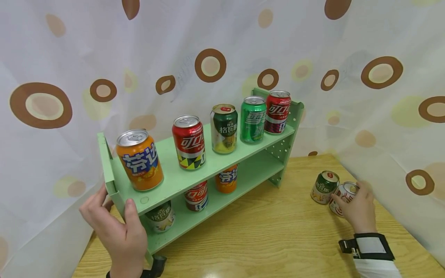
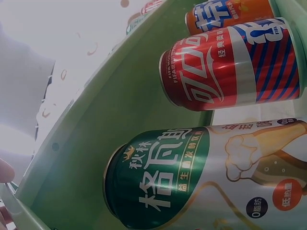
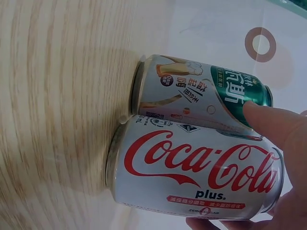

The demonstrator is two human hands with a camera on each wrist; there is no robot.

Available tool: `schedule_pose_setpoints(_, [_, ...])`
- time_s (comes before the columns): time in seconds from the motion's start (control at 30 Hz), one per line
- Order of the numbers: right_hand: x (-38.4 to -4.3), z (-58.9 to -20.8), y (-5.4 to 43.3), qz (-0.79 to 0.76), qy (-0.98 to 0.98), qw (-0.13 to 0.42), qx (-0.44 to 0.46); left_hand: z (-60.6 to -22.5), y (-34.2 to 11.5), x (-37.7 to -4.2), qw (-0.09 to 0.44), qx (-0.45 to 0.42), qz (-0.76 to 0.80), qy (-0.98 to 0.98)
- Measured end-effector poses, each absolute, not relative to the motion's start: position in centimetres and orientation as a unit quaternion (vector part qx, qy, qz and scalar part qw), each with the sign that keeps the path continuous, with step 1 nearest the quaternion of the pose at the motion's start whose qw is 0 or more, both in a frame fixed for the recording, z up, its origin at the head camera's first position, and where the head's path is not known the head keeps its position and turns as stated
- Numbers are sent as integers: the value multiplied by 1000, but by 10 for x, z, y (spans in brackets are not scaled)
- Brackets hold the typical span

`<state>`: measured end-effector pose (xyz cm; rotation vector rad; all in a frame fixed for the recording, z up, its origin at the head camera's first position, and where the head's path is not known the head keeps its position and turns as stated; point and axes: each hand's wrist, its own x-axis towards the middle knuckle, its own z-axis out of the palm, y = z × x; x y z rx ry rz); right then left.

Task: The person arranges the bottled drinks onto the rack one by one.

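Note:
My left hand (image 1: 119,231) grips the left end of a green two-tier shelf (image 1: 205,181), thumb at the front edge and fingers round the side panel. On the table at the right, my right hand (image 1: 363,210) holds a white Coca-Cola plus can (image 3: 192,167) round its upper part. That can stands upright against a green-and-white kvass can (image 1: 324,188). In the right wrist view the thumb lies near the kvass can's upper part. Closest to my left hand are an orange Fanta can (image 1: 142,164) above and another kvass can (image 2: 168,177) below.
The upper tier also carries a red cola can (image 1: 189,143), a dark green kvass can (image 1: 224,129), a green Sprite can (image 1: 253,120) and another red can (image 1: 277,112). Below stand a red can (image 1: 197,197) and a Fanta can (image 1: 226,179). Patterned sheeting (image 1: 167,46) surrounds the wooden table (image 1: 243,235).

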<state>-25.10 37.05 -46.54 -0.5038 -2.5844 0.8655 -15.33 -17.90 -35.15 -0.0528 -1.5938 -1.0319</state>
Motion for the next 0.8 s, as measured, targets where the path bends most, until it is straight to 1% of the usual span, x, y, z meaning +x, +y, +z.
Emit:
schedule_pose_setpoints(0.23, [-253, -465, 372, 321, -916, 152, -188, -351, -179, -153, 581, -24, -441, -683])
schedule_pose_setpoints(0.33, [-254, -467, 373, 329, -913, 148, -189, -351, -179, -154, 582, -26, -442, -682])
schedule_pose_setpoints(0.8, [-254, -476, 376, 348, -901, 192, -176, -352, -178, -155, 587, -25, -439, -680])
